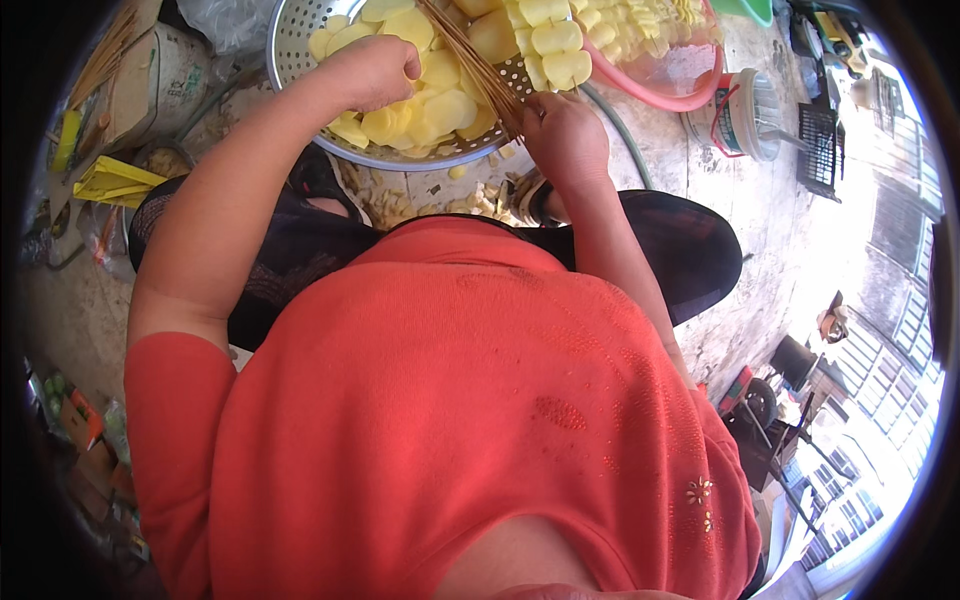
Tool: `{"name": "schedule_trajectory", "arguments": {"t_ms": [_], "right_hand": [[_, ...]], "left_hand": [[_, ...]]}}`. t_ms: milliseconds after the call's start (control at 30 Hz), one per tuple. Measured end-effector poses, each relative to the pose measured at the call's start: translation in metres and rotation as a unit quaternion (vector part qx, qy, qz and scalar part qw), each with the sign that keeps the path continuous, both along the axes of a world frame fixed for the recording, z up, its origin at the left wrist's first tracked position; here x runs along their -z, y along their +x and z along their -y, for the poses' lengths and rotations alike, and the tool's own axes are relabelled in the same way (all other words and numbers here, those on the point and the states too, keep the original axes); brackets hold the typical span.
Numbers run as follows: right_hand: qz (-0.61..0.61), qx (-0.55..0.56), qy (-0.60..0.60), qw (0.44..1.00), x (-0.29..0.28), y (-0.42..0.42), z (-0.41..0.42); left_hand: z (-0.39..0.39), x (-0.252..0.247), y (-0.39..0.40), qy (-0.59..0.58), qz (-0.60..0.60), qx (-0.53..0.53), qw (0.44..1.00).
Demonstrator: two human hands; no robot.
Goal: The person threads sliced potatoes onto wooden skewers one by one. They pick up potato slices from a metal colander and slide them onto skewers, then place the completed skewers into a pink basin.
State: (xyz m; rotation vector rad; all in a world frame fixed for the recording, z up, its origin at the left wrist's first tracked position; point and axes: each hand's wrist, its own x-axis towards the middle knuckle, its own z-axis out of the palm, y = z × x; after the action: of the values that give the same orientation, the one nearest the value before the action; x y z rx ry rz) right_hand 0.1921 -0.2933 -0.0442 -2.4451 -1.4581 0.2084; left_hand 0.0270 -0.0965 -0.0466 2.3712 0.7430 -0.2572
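Thin yellow slices, likely potato (450,111), fill a perforated metal colander (375,161) in front of me. My left hand (375,71) reaches over its left side, fingers curled down among the slices. Whether a slice is pinched there is hard to tell. At the colander's right rim, my right hand (568,135) grips the lower end of a skewer threaded with slices (566,56). A bundle of thin wooden skewers (476,60) lies slantwise across the colander, its near ends against my right fingers.
Beyond my right hand stands a pink-rimmed tub (690,97) with more skewered slices. A white bucket (750,112) and a black plastic crate (821,146) are farther right. Peelings (394,206) litter the floor between my feet. A yellow folded object (116,180) is at left.
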Motion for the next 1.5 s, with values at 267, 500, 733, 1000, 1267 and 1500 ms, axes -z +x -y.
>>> {"name": "schedule_trajectory", "arguments": {"t_ms": [267,500,733,1000,1267,1500], "right_hand": [[-0.113,0.062,-0.040,0.991,-0.009,0.002,-0.005],[-0.271,0.090,0.005,0.958,-0.034,-0.009,-0.012],[-0.341,0.054,0.050,0.937,-0.028,-0.020,-0.014],[-0.389,0.068,0.088,0.915,-0.033,-0.019,-0.011],[-0.424,0.052,0.094,0.899,-0.029,-0.018,-0.005],[-0.439,0.029,0.096,0.893,-0.024,-0.021,-0.006]], "left_hand": [[-0.049,-0.004,-0.005,0.058,0.041,-0.138,0.988],[-0.057,0.019,-0.006,0.057,-0.054,-0.164,0.983],[-0.038,0.011,0.018,0.060,-0.124,-0.182,0.974],[-0.070,0.027,0.018,0.078,-0.027,-0.244,0.966],[-0.064,0.043,0.029,0.282,-0.013,-0.008,0.959],[-0.076,0.027,0.023,0.286,0.112,-0.100,0.947]]}}
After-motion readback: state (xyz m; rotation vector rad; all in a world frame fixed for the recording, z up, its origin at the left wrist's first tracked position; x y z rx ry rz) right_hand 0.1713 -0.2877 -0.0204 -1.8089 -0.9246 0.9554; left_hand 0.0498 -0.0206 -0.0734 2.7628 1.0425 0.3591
